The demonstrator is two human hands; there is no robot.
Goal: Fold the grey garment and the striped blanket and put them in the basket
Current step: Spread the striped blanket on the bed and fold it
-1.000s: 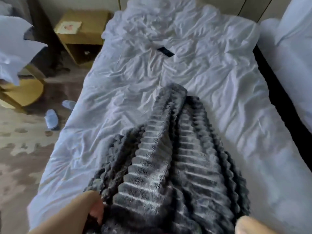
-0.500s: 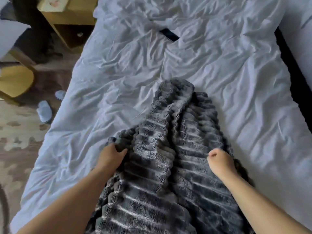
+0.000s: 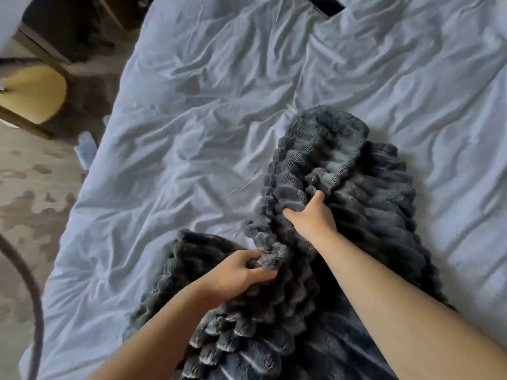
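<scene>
The striped blanket (image 3: 365,204), dark grey with ribbed light stripes, lies bunched lengthwise on the white bed sheet (image 3: 197,149), running from the bed's middle toward me. My left hand (image 3: 241,272) is shut on a ruffled edge of the blanket near its left side. My right hand (image 3: 312,218) reaches farther up and grips a fold along the same edge. Neither the grey garment nor the basket is in view.
A dark flat object (image 3: 326,5) lies on the sheet at the top edge. Left of the bed are a wooden chair with a yellow seat (image 3: 33,91), pale slippers (image 3: 86,149) on the patterned floor, and a grey curved cord (image 3: 30,283).
Both hands have moved forward up the blanket and taken hold of its left edge. The view has tilted down and closer to the bed.
</scene>
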